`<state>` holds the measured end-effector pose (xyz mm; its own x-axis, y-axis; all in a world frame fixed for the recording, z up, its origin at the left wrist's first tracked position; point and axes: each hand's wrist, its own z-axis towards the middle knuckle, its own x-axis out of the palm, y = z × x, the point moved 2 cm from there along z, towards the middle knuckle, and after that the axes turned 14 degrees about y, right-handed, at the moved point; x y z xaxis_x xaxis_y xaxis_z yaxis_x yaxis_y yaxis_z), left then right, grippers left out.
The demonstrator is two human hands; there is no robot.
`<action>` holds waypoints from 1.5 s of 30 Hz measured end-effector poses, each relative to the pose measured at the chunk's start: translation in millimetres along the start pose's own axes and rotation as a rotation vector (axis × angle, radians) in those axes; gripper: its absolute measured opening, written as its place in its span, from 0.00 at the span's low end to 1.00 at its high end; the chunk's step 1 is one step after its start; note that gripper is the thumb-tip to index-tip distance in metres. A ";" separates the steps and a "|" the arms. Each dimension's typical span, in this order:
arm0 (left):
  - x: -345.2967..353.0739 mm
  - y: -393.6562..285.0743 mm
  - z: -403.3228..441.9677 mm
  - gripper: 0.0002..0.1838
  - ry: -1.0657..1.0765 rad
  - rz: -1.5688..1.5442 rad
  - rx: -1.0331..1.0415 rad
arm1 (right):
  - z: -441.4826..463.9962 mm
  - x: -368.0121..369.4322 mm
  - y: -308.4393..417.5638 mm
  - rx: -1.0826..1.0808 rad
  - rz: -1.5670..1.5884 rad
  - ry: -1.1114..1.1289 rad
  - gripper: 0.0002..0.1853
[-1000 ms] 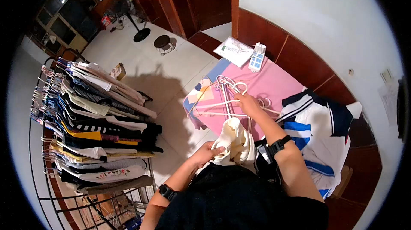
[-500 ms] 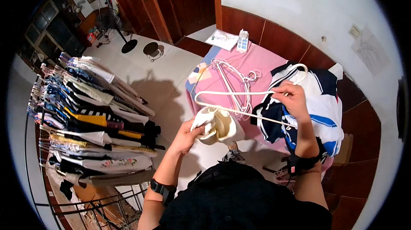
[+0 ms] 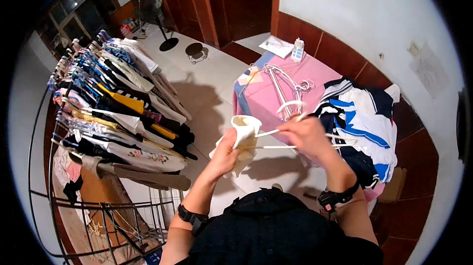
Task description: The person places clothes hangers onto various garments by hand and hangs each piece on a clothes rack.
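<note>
A cream garment (image 3: 246, 129) is bunched in my left hand (image 3: 225, 154), whose fingers are closed round its edge. My right hand (image 3: 306, 136) grips a white hanger (image 3: 276, 147) near its hook, and the hanger's left end reaches into the cloth. The hook curves up above my right fingers, slightly blurred. Behind, several white hangers (image 3: 281, 85) lie on the pink cloth of the table (image 3: 320, 70).
A rack at the left (image 3: 34, 141) is full of hung clothes (image 3: 123, 102). White, blue and navy garments (image 3: 367, 129) are heaped at the table's right. A power strip (image 3: 297, 50), a packet (image 3: 276, 46), a stool (image 3: 194, 49) and a fan (image 3: 168, 44) stand or lie farther back.
My right hand has lifted a hanger off the table and brought it left and down to the garment. The hanger's end has entered the cloth. My left hand still holds the garment.
</note>
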<state>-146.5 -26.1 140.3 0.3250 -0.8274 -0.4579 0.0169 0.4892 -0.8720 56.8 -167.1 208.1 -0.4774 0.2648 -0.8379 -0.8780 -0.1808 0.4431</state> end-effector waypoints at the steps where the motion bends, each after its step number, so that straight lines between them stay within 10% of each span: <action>1: 9.6 0.4 -2.6 0.33 -0.024 0.030 -0.018 | 3.9 26.1 -5.6 -0.027 -0.010 0.038 0.05; 8: 38.4 -22.8 -1.2 0.42 -0.051 -0.079 0.020 | 4.2 109.2 -0.4 0.033 0.173 0.003 0.08; 34: 114.3 -69.5 50.3 0.40 -0.047 -0.171 0.051 | -64.9 -1.4 -52.4 0.102 0.334 -0.339 0.08; 45: 70.3 -115.9 97.3 0.21 0.156 0.882 -0.005 | -55.2 -25.8 -33.3 -0.179 0.219 -0.379 0.09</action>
<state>-33.7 -114.2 226.0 0.0858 -0.1796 -0.9800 -0.1826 0.9641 -0.1927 100.2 -220.2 197.4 -0.6587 0.5231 -0.5408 -0.7515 -0.4225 0.5067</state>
